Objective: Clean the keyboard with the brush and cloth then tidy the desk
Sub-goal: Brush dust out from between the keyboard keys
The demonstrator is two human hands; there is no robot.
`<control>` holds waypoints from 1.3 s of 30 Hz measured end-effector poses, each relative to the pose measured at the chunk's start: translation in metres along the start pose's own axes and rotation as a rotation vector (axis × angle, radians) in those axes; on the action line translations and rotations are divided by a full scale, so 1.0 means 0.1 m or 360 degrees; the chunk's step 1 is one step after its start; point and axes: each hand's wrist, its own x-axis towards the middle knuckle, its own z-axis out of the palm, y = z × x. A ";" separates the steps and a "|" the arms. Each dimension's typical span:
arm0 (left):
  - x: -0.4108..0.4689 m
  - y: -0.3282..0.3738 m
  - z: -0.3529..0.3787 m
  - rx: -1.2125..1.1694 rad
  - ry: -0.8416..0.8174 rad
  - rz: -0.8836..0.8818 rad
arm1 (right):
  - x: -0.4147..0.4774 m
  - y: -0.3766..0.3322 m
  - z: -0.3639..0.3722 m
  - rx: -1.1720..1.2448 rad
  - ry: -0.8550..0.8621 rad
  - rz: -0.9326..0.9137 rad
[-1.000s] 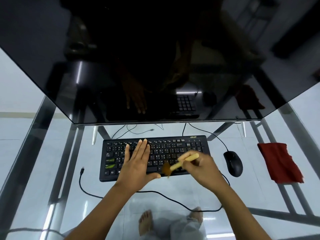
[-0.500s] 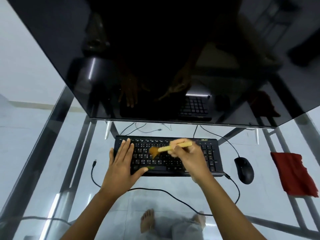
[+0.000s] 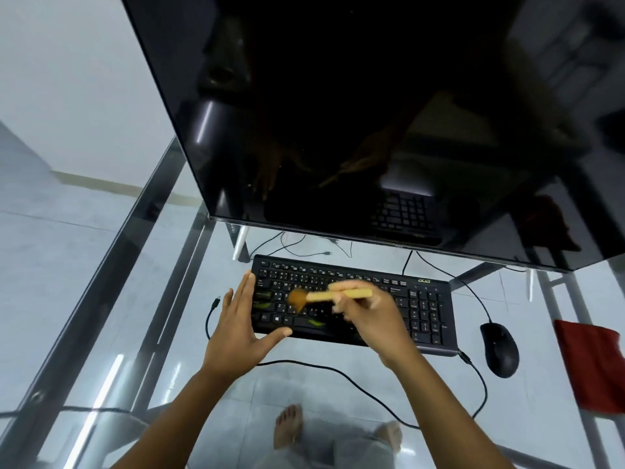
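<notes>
Both hands shifted left: right hand grips brush; left hand flat, open at keyboard edge.

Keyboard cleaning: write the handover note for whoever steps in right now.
Left hand: open, laid flat on the left end of the keyboard, steadying it.
Right hand: shut on the brush, bristles down on the left-middle keys.
Cloth: red, lying untouched at the right of the glass desk, past the mouse.
Done: brushing is under way; green bits still lie on the keys.
Left: finish brushing, wipe with the cloth, then tidy the desk.
</notes>
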 end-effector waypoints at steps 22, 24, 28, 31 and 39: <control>-0.02 0.10 -0.04 0.0004 0.0037 -0.0055 | 0.10 -0.02 0.13 -0.0013 0.0186 -0.0099; -0.02 0.10 -0.05 -0.0001 0.0045 -0.0053 | 0.13 0.00 0.15 -0.0152 0.0019 -0.0035; -0.02 0.12 -0.05 0.0010 0.0056 -0.0053 | 0.25 -0.07 0.13 -0.0214 0.0382 -0.0258; -0.02 0.07 -0.03 0.0022 0.0045 -0.0071 | 0.30 -0.16 0.27 -0.0346 -0.0048 -0.0089; 0.00 0.06 -0.03 0.0052 0.0067 -0.0054 | 0.45 -0.42 0.56 -0.0651 -0.0088 -0.0363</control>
